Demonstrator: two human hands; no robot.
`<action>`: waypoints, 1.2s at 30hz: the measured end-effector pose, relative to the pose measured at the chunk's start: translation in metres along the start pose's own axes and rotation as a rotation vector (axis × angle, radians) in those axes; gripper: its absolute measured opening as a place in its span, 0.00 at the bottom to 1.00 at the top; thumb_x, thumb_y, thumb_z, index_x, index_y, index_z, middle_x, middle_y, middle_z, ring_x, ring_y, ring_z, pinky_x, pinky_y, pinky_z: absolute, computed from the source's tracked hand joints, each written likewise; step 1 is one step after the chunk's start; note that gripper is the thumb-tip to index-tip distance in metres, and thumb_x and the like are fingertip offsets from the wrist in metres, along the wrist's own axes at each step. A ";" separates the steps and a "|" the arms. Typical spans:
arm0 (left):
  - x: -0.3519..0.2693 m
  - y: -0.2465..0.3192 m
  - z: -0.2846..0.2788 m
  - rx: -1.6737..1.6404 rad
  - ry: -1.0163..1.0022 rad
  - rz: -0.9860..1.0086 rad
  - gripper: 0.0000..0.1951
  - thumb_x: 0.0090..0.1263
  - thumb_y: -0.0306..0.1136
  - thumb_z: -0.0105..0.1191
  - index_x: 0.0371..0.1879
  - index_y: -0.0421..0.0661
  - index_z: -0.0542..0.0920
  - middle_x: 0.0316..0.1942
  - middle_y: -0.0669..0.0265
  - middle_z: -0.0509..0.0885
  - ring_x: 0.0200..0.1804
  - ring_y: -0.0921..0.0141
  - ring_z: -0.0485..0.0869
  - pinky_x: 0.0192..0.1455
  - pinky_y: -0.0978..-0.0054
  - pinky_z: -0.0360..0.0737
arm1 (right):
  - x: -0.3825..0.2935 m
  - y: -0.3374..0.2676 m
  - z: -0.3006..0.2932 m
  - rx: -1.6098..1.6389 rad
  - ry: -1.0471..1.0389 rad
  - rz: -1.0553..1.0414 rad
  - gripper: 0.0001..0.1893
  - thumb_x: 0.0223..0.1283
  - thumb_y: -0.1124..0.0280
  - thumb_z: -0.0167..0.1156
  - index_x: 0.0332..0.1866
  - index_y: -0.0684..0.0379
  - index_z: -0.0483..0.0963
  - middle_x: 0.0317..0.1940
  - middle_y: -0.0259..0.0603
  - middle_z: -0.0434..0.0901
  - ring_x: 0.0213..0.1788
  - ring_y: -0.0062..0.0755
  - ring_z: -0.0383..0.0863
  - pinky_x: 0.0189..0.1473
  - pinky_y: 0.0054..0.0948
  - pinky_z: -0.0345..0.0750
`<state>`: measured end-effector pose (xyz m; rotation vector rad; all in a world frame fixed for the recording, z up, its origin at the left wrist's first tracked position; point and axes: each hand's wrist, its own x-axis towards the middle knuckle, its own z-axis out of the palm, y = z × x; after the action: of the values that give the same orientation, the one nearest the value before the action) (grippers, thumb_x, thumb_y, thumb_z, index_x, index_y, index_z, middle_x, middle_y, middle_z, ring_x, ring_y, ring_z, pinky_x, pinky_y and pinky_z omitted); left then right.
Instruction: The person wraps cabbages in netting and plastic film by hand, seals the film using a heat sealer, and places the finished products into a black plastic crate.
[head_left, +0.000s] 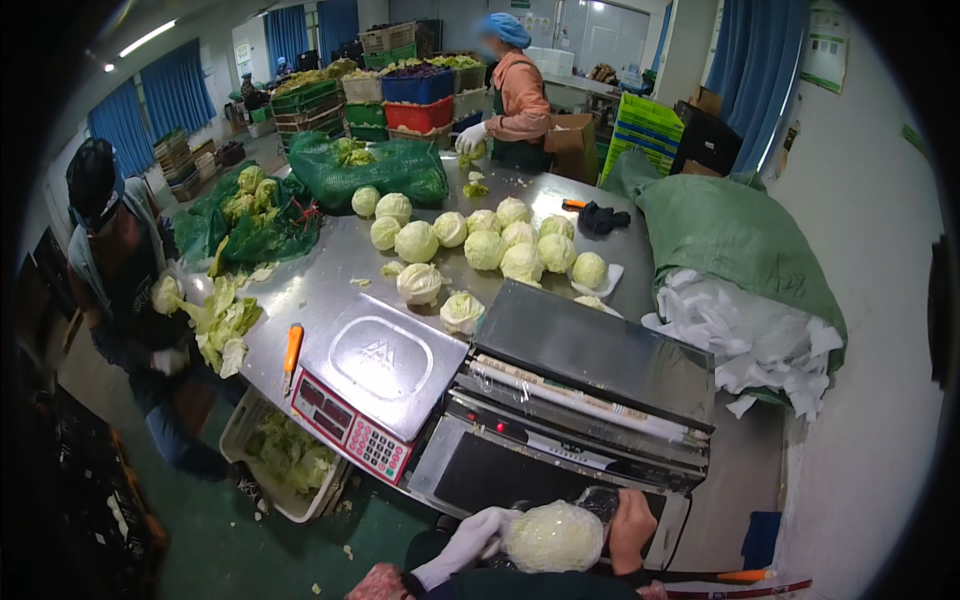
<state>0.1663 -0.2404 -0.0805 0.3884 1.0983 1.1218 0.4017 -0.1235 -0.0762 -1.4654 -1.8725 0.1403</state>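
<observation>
A pale cabbage (555, 535) in clear plastic film is held low in front of me, at the near edge of the film wrapping machine (525, 474). My left hand (474, 537), in a white glove, grips the cabbage's left side. My bare right hand (632, 525) is curled at the other side, closed on the film (600, 501) gathered there; its fingertips are partly hidden. Behind the machine's dark plate lies a printed film roll (555, 386), and a small red light glows on the housing. To the left stands an electronic scale (382, 364) with nothing on its pan.
Several unwrapped cabbages (484, 250) cover the table's middle. An orange utility knife (292, 349) lies left of the scale. A green sack (727, 225) spills white foam netting at right. One co-worker (124, 247) handles a cabbage at left; another (520, 97) stands across the table.
</observation>
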 end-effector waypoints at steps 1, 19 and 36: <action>0.008 0.005 0.002 0.026 -0.029 0.023 0.17 0.80 0.38 0.40 0.43 0.38 0.80 0.32 0.69 0.81 0.22 0.83 0.69 0.25 0.85 0.66 | 0.003 -0.001 0.009 -0.048 -0.055 0.005 0.05 0.65 0.71 0.56 0.34 0.59 0.77 0.29 0.48 0.80 0.30 0.55 0.79 0.29 0.39 0.75; 0.025 0.094 0.039 -0.020 -0.813 0.274 0.19 0.77 0.45 0.45 0.42 0.39 0.81 0.43 0.63 0.75 0.53 0.68 0.76 0.60 0.69 0.70 | 0.075 -0.077 -0.020 0.999 0.369 -0.445 0.05 0.58 0.81 0.54 0.32 0.57 0.73 0.21 0.37 0.79 0.25 0.36 0.81 0.28 0.30 0.77; 0.030 0.144 -0.008 0.741 -0.366 0.729 0.24 0.68 0.33 0.48 0.64 0.45 0.69 0.67 0.57 0.68 0.70 0.58 0.63 0.73 0.63 0.56 | 0.089 -0.136 0.049 1.213 -1.738 0.465 0.14 0.68 0.66 0.51 0.52 0.62 0.74 0.56 0.39 0.74 0.58 0.26 0.73 0.60 0.27 0.69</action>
<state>0.0846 -0.1534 0.0060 1.6117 1.0314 1.1520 0.2576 -0.0752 0.0003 -0.6029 -1.5423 2.8373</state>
